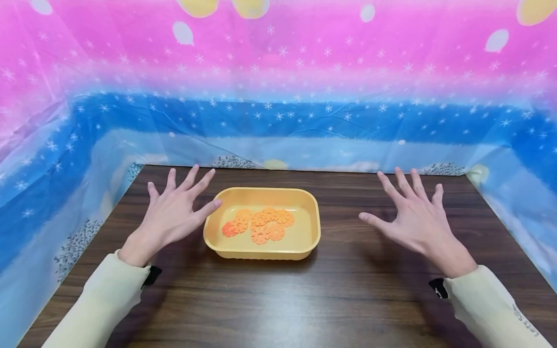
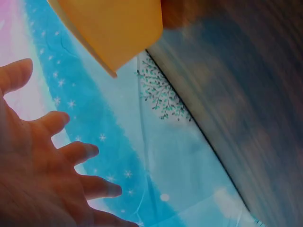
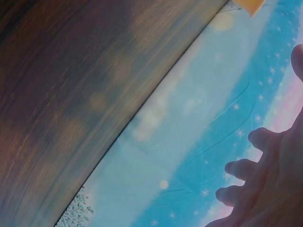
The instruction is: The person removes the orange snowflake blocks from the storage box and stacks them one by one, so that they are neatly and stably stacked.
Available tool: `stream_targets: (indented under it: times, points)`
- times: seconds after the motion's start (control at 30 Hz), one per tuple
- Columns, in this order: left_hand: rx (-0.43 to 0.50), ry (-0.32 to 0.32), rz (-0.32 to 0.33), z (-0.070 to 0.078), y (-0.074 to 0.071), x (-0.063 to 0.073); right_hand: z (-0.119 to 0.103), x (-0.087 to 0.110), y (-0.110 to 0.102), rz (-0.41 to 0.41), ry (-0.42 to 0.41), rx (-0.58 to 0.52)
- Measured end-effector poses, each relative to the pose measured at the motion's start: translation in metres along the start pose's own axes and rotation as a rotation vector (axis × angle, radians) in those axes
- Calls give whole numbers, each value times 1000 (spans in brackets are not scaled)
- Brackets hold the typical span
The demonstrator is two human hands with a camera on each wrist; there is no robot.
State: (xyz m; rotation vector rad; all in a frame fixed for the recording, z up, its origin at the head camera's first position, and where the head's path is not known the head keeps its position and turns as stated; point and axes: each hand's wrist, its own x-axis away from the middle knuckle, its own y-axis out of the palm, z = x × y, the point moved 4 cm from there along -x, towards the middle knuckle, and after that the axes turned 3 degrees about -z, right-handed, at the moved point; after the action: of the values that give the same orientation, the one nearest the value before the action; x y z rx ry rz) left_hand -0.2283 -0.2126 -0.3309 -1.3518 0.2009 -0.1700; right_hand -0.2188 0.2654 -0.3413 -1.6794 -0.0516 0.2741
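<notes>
A yellow plastic tray (image 1: 261, 254) stands on the table, with several flat notched discs (image 1: 260, 236) lying in it, most of them orange. One disc at the left of the pile is redder (image 1: 228, 229). My left hand (image 1: 171, 212) hovers with spread fingers beside the tray, its thumb overlapping the left rim in the head view; whether it touches cannot be told. My right hand (image 1: 415, 222) is held apart from the tray on its right, fingers spread, holding nothing. In the left wrist view the tray's wall (image 2: 118, 28) shows beyond my thumb.
The dark wood table (image 1: 278, 299) lies under both hands. A pink and blue patterned cloth (image 1: 278, 116) hangs behind it and along both sides. Black bands (image 1: 438, 288) show at both sleeve cuffs.
</notes>
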Motion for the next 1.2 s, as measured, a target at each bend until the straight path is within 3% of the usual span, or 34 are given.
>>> stream_targets:
  times: [0.3, 0.53, 0.73, 1.2]
  points:
    - [67, 44, 20, 8, 3, 14, -23, 3, -7, 40, -58, -48]
    - [186, 62, 32, 10, 5, 25, -43, -1, -10, 46, -121, -65]
    - [286, 82, 27, 11, 9, 31, -62, -5, -8, -12, -139, -99]
    - [346, 92, 48, 12, 18, 34, -106, -16, 2, -96, -265, -158]
